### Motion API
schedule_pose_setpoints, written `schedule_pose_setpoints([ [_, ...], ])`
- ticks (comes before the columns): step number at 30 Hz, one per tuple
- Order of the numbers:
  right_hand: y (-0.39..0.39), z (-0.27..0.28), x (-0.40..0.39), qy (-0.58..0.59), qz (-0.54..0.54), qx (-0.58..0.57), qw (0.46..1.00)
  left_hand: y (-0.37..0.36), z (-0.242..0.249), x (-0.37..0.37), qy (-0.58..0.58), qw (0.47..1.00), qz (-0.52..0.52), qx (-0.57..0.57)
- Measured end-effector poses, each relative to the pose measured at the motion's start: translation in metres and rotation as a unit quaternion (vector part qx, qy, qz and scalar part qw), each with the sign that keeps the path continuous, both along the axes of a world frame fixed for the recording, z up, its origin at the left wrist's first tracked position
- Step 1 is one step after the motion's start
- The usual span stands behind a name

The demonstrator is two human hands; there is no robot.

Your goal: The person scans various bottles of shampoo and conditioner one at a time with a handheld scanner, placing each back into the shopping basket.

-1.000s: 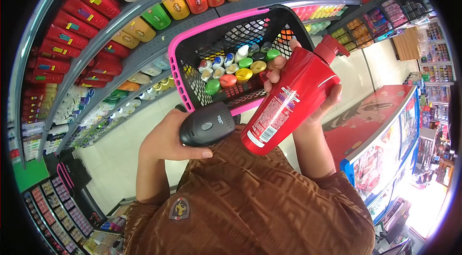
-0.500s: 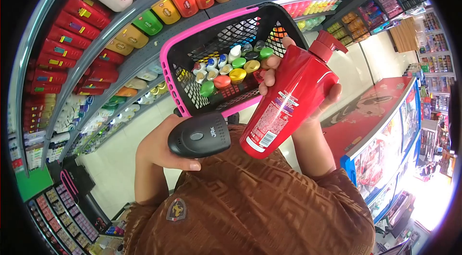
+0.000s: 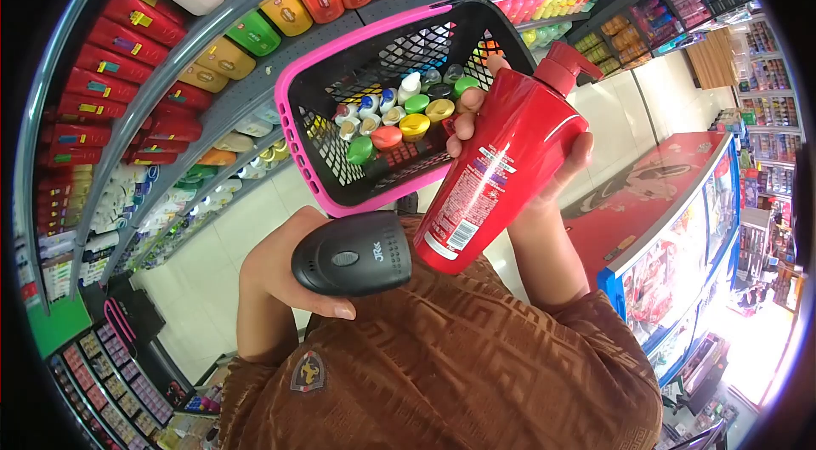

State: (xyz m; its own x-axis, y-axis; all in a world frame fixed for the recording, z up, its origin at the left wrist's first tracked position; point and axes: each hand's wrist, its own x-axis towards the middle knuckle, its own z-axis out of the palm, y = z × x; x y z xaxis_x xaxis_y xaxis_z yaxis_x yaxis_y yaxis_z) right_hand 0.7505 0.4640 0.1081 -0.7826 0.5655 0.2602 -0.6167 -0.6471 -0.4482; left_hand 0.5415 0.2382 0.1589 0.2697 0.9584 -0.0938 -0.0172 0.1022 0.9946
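Observation:
My left hand (image 3: 285, 267) is wrapped round a black handheld scanner (image 3: 348, 254), its front end facing right, near the lower part of the bottle. A large red pump bottle (image 3: 501, 161) is gripped in my right hand (image 3: 565, 178), tilted, with its pump at the upper right and its barcode label turned up. Fingers of that hand show on both sides of the bottle. Behind the bottle is a black mesh basket (image 3: 285, 110) with a pink rim, holding several bottles with green, yellow, orange and white caps (image 3: 413, 126).
Curved shelves (image 3: 170, 50) with red, green, yellow and orange bottles run along the left and top. A red-topped display case (image 3: 637, 203) with blue edges stands at the right. Small goods racks (image 3: 110, 373) are at the lower left, and pale floor tiles (image 3: 195, 297) show below.
The red bottle and my right hand have shifted slightly left. The scanner has moved slightly down, its front end now closer to the bottle. The basket appears a little further up and left.

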Motion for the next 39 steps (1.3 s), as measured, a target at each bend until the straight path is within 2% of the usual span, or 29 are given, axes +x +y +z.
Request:
schedule_pose_setpoints([
  [2, -0.004, 0.003, -0.003, -0.041, -0.016, -0.001, 0.999, -0.001, 0.005, 0.0, 0.008, 0.999, 0.0, -0.031],
  [6, -0.009, 0.003, -0.007, -0.036, -0.012, -0.007, 0.999, -0.004, 0.003, -0.003, 0.043, 0.999, -0.004, 0.003],
  [9, -0.013, 0.004, -0.01, -0.038, -0.012, 0.001, 0.999, -0.009, 0.002, -0.009, 0.019, 1.0, -0.003, 0.004],
  [11, -0.015, 0.007, -0.013, -0.034, -0.005, 0.003, 0.999, -0.013, 0.003, -0.019, 0.024, 0.999, -0.025, -0.041],
  [14, -0.017, 0.007, -0.022, -0.021, 0.014, 0.012, 1.0, -0.016, 0.007, -0.019, 0.027, 0.999, -0.008, -0.021],
  [23, -0.044, 0.02, -0.045, -0.111, 0.011, 0.041, 0.993, -0.039, -0.001, -0.036, 0.037, 0.999, 0.007, -0.007],
  [28, -0.053, 0.014, -0.058, -0.095, 0.04, 0.03, 0.994, -0.053, 0.001, -0.044, 0.027, 0.999, 0.017, -0.038],
  [31, -0.055, 0.005, -0.072, -0.078, 0.08, 0.023, 0.994, -0.064, 0.002, -0.051, 0.039, 0.997, 0.039, -0.05],
  [35, -0.067, 0.0, -0.098, -0.124, 0.074, 0.039, 0.989, -0.096, -0.002, -0.065, 0.032, 0.992, 0.107, -0.053],
  [36, -0.077, -0.002, -0.105, -0.125, 0.078, 0.034, 0.988, -0.101, -0.006, -0.073, -0.017, 0.992, 0.078, -0.093],
  [37, -0.084, -0.001, -0.113, -0.114, 0.073, 0.024, 0.99, -0.11, -0.008, -0.075, -0.017, 0.993, 0.077, -0.091],
  [39, -0.09, 0.007, -0.134, -0.098, 0.065, 0.04, 0.992, -0.126, -0.017, -0.078, -0.011, 0.97, 0.236, -0.056],
])
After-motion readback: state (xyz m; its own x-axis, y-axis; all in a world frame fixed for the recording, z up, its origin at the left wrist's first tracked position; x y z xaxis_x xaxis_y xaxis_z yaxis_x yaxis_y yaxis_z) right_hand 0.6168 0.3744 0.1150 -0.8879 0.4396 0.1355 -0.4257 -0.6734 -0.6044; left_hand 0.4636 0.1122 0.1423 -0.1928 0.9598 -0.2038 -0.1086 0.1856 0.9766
